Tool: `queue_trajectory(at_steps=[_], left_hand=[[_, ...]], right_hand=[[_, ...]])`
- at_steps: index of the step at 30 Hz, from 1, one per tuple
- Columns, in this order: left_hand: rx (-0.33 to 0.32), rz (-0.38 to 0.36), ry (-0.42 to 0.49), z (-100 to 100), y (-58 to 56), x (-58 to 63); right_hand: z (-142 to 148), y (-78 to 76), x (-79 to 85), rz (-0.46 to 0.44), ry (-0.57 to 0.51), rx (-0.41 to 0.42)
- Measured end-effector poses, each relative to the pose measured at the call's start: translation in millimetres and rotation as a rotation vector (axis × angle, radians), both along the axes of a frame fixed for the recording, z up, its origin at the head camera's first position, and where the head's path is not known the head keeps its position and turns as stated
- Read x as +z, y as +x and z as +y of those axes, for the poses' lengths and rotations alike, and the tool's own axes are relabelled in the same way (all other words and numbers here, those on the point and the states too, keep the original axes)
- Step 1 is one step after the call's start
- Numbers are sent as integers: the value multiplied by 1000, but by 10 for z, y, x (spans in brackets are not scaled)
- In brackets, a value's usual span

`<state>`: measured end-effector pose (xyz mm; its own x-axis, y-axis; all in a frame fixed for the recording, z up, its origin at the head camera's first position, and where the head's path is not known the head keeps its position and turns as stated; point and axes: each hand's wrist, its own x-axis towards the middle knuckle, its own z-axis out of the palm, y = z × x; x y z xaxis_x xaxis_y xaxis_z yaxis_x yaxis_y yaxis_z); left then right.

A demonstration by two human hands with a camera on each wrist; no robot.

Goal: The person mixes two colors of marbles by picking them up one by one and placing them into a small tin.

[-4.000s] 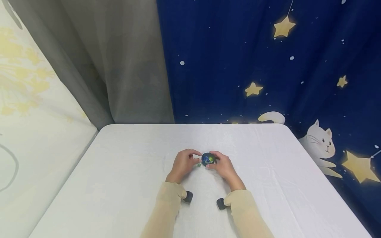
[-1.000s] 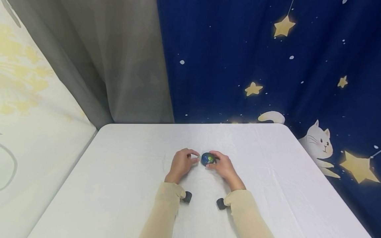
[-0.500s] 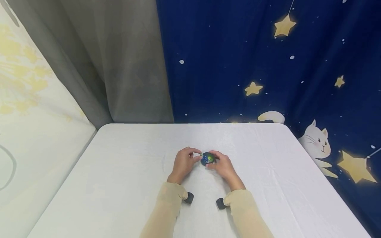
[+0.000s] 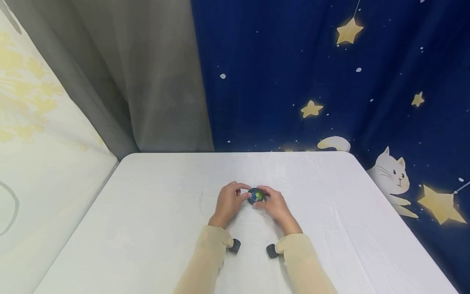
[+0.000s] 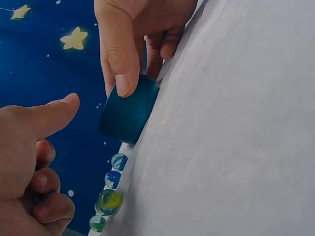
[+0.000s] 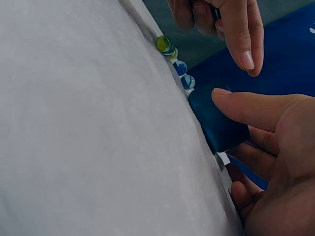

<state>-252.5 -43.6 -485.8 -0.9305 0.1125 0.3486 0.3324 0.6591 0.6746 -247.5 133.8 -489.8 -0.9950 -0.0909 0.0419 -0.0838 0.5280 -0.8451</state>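
My right hand grips a dark teal cup, thumb on the near side and fingers behind it. From the head, blue and yellow-green marbles show within its round outline. Thumb and forefinger of my left hand reach over the cup's left rim, with no marble visible between them. Its other fingers curl loosely in the left wrist view. Both wrist views show glass marbles in a row beside the cup: two blue ones, a larger yellow-green one and a small green one.
A white cloth covers the table. Black wrist devices sit below both sleeves. Behind the far edge hang a grey curtain and a dark blue one with stars and a cat.
A green marble lay left of the cup, then was pinched by the left hand and brought to the rim. It no longer shows between the fingertips, which now overlap the cup. The right hand kept its grip.
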Motion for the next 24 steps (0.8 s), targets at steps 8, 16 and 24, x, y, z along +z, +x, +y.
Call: queue_trajectory(at_steps=[8, 16, 24], left_hand=[[36, -26, -18, -51, -12, 11], [85, -46, -49, -100, -1, 8], [100, 4, -95, -105, -8, -35]], right_hand=[[-4, -7, -13, 9, 7, 2], [3, -12, -17, -25, -1, -16], [8, -4, -16, -14, 7, -6]])
